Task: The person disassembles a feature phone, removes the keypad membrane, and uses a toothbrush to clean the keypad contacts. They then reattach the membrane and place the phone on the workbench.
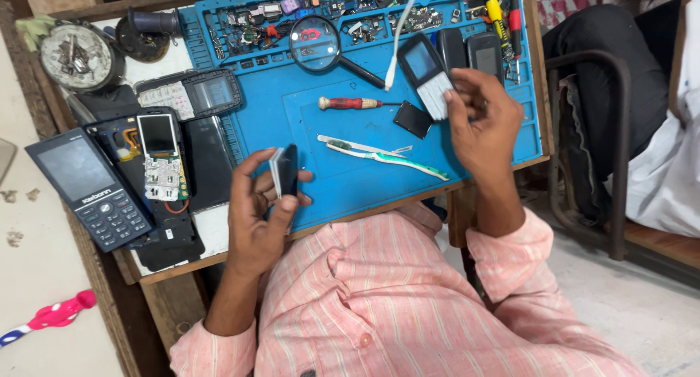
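Note:
My left hand grips a small dark phone with a pale edge, held on its side over the blue work mat. My right hand is at the mat's right side, its fingers on a keypad phone front with a grey screen. Between the hands lie a white and green toothbrush, white tweezers, a red-handled screwdriver and a small black square part.
A magnifying glass and many small parts fill the mat's top trays. Left of the mat lie opened phones, a black keypad phone and a round tin of parts. A chair frame stands right.

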